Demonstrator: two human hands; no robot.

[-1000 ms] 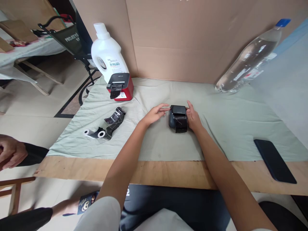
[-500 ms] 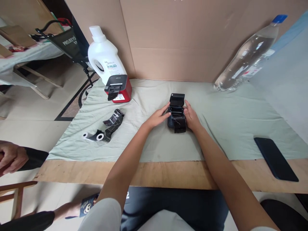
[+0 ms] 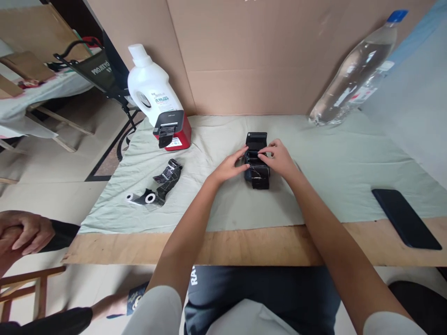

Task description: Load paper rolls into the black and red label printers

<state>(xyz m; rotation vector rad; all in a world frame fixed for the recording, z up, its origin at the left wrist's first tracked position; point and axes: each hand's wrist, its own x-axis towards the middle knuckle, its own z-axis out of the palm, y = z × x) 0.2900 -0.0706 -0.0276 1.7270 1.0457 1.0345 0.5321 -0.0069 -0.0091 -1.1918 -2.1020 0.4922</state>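
A small dark portable label printer point(image 3: 248, 174) lies on the cloth with its lid point(image 3: 256, 139) tipped back. From its front hangs a black marbled label strip point(image 3: 260, 177). My left hand point(image 3: 228, 166) holds the printer's left side, thumb and fingers along its edge. Over the open compartment, the thumb and fingertips of my right hand point(image 3: 278, 157) are pinched together from the right; what lies between them is hidden. To the left lie small rolls point(image 3: 150, 198) with a curled black marbled strip point(image 3: 169, 180).
Behind the rolls, a red and black printer point(image 3: 179, 130) stands before a white detergent bottle point(image 3: 153, 86). Clear bottles point(image 3: 352, 77) lean at the back right. A dark phone point(image 3: 405, 217) lies at the front right edge. Another person's hands point(image 3: 26, 235) are at far left.
My right hand has moved from the printer's right side up and inward over its open compartment. My left hand stays on the left side. The view has shifted slightly.
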